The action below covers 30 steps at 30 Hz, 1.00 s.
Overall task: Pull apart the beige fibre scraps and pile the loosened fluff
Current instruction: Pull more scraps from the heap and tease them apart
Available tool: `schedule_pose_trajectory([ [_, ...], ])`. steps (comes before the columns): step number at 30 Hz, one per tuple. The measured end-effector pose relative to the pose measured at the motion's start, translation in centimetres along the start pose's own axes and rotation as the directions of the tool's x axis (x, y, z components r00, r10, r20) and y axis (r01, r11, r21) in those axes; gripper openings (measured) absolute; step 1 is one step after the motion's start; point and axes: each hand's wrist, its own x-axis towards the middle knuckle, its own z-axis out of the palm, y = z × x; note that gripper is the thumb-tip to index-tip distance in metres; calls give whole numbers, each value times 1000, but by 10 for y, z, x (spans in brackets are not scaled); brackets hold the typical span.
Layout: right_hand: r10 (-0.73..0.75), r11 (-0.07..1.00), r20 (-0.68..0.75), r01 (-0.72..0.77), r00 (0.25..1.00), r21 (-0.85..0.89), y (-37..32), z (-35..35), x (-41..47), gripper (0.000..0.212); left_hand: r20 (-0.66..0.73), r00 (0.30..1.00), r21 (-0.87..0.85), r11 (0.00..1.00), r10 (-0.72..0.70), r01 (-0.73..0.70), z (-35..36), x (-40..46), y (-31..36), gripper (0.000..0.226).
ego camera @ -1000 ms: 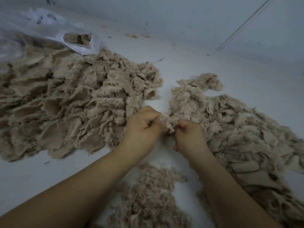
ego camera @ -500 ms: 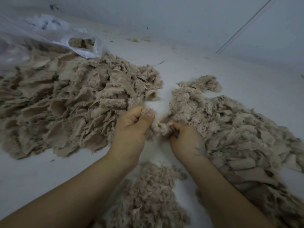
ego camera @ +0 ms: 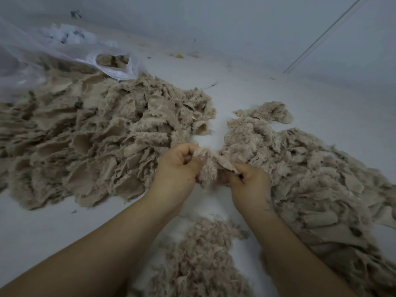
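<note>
White counter [ego camera: 267, 88] ran across the whole frame, meeting a pale wall [ego camera: 235, 24] along the top.

Item 1: large heap of beige fibre scraps [ego camera: 92, 142], left half of the frame, flat torn pieces with frayed edges, resting on the counter.

Item 2: second heap of scraps [ego camera: 310, 172], right half of the frame, reaching from the centre down to the lower right corner, kept apart from the first heap by a bare strip of counter.

Item 3: pile of loosened fluff [ego camera: 199, 260], lower centre, lying between the two forearms, finer and woollier than the scraps.

Item 4: single scrap [ego camera: 209, 166], centre of the frame, held above the counter between both hands. Left hand [ego camera: 177, 168] was curled, thumb and fingers pinching the scrap's left edge. Right hand [ego camera: 248, 183] was likewise curled, pinching the right edge, its outer side touching the right-hand heap.

Item 5: clear plastic bag [ego camera: 64, 54], upper left of the frame, lying crumpled over the far edge of the left heap, beige scraps showing through its mouth.

Item 6: small yellow speck [ego camera: 179, 56], upper centre, on the counter near the wall; too small to identify.
</note>
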Motion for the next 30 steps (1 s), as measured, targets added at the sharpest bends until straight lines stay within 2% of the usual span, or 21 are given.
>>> schedule_pose_trajectory([
  [3, 71, 997, -1, -71, 997, -28, 3, -1, 4, 35, -49, 998, 20, 999, 45, -44, -3, -2, 2, 26],
  [7, 135, 990, -68, -138, 989, -40, 4, -6, 8, 33, -97, 994, -55, 997, 42, -48, -7, -1, 7, 27],
  [9, 67, 995, -75, -73, 995, -69, 2, -6, 5, 36, -92, 995, -57, 997, 37, -42, -6, 1, 8, 25],
  [12, -1, 993, -14, 0, 1000, -116, -1, -3, 1, 50, -90, 994, -34, 998, 57, -60, -3, 0, 10, 20],
  [16, -155, 982, -53, 147, 987, -122, -6, -4, -1, 54, -84, 983, 154, 977, 162, -148, 1, 0, 9, 24],
  [18, -218, 976, -107, 216, 970, -33, -11, -3, -4, 45, -65, 966, 316, 923, 251, -219, 2, 1, 8, 21],
  [21, -226, 951, -163, 254, 960, 177, -19, -1, -7, 21, -1, 907, 537, 765, 422, -355, 2, 1, 11, 13],
  [23, -210, 917, -84, 226, 974, 330, -25, -1, -9, 29, 100, 859, 631, 636, 502, -445, 3, 0, 11, 11],
  [27, -6, 785, 116, -68, 993, 616, -29, -5, -8, 68, 349, 781, 673, 441, 519, -594, 6, -8, 3, 19],
  [28, 29, 741, 168, -134, 985, 658, -28, -7, -7, 72, 393, 759, 661, 414, 520, -626, 6, -9, 1, 20],
  [30, 47, 676, 226, -198, 973, 710, -26, -10, -5, 56, 452, 727, 632, 390, 516, -670, 5, -10, -1, 20],
])
